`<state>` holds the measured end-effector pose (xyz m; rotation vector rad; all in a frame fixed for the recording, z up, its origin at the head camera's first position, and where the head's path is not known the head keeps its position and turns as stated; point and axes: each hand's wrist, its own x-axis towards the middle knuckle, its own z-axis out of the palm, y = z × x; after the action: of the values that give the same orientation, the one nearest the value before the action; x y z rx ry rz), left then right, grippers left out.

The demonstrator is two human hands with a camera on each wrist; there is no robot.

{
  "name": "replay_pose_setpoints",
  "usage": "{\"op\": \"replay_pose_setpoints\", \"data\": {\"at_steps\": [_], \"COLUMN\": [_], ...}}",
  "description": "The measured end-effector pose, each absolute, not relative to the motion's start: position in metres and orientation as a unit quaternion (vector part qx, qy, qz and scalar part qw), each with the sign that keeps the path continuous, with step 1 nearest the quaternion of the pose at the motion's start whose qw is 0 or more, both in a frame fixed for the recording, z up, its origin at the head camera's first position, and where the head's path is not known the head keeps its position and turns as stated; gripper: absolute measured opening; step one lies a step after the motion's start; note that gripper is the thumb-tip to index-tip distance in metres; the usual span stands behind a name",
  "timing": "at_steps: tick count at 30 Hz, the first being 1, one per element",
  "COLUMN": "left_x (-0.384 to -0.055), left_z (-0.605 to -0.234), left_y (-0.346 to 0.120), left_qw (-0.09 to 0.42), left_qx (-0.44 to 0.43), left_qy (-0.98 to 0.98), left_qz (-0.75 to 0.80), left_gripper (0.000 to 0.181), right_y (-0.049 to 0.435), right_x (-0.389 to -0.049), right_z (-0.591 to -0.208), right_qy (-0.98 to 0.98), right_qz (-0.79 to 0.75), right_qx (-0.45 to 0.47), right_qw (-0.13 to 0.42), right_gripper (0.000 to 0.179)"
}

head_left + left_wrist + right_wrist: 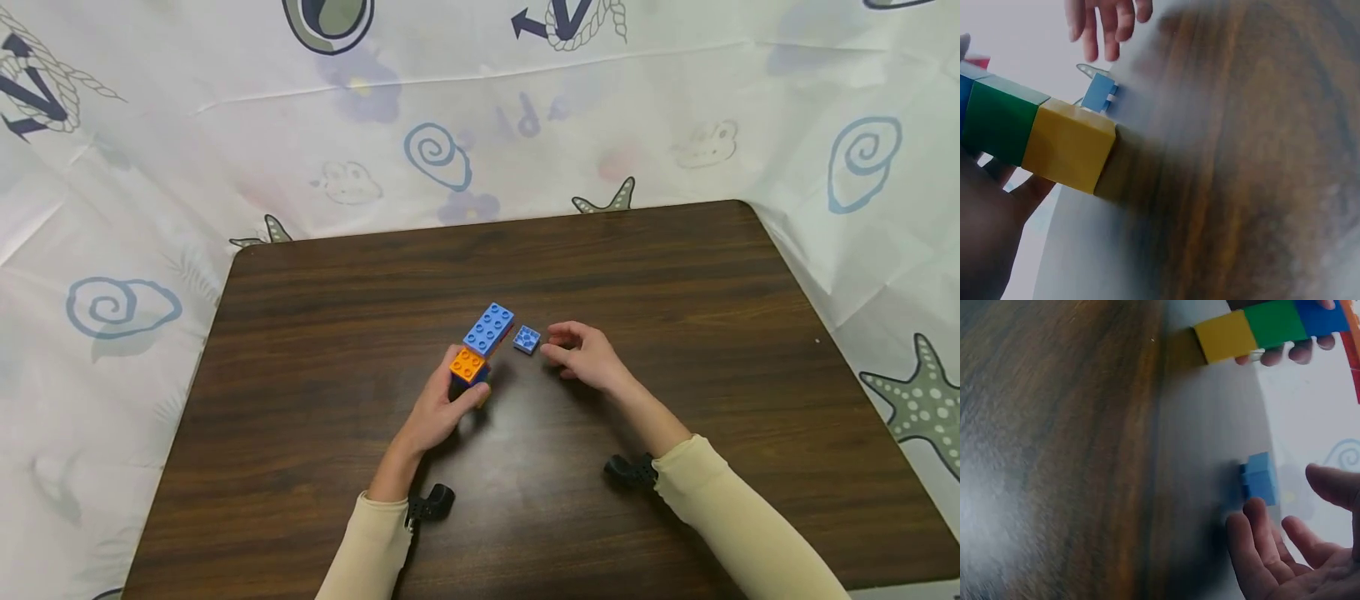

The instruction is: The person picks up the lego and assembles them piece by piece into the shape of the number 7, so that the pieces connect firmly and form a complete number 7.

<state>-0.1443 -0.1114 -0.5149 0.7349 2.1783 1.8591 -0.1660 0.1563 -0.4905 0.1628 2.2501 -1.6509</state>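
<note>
My left hand grips a stack of toy building bricks. An orange brick tops it; below come a dark blue brick, a green brick and a yellow brick at the table end. A long light blue brick, studs up, juts out from the stack's far side, with some red showing under it. To the right lies a small light blue brick, turned with its studs down on the table. Beside it, apparently apart, my right hand holds nothing, its fingers loosely bent.
A dark brown wooden table lies under both hands. Behind and around it hangs a white cloth printed with shells, anchors and starfish. Black wrist devices sit at both cuffs.
</note>
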Motion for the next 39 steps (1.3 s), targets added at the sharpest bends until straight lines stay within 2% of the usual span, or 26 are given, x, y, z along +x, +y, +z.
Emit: {"op": "replay_pose_setpoints", "data": {"at_steps": [7, 11, 15, 24, 33, 39], "left_x": [-0.143, -0.145, -0.147, -0.137, -0.141, -0.143], "left_z": [-0.517, -0.517, -0.516, -0.488, -0.526, -0.526], "left_y": [-0.106, -0.102, -0.095, -0.084, -0.081, -0.079], "left_qw": [0.043, 0.019, 0.018, 0.042, 0.023, 0.036], "left_qx": [0.233, 0.196, 0.169, 0.172, 0.176, 0.174], "left_qy": [0.758, 0.774, 0.769, 0.746, 0.736, 0.739], "left_qz": [0.608, 0.601, 0.616, 0.643, 0.653, 0.649], "left_gripper": [0.045, 0.055, 0.058, 0.042, 0.068, 0.070], "right_y": [0.152, 0.149, 0.146, 0.142, 0.139, 0.137], "right_x": [-0.171, -0.174, -0.176, -0.180, -0.182, -0.183], "right_z": [-0.501, -0.502, -0.502, -0.501, -0.503, -0.505], "right_qy": [0.803, 0.831, 0.852, 0.876, 0.890, 0.904], "right_qz": [-0.565, -0.527, -0.496, -0.445, -0.423, -0.401], "right_qx": [0.058, 0.042, 0.032, 0.025, 0.033, 0.032], "right_qw": [0.181, 0.171, 0.164, 0.186, 0.168, 0.144], "right_gripper": [0.056, 0.058, 0.057, 0.060, 0.055, 0.051]}}
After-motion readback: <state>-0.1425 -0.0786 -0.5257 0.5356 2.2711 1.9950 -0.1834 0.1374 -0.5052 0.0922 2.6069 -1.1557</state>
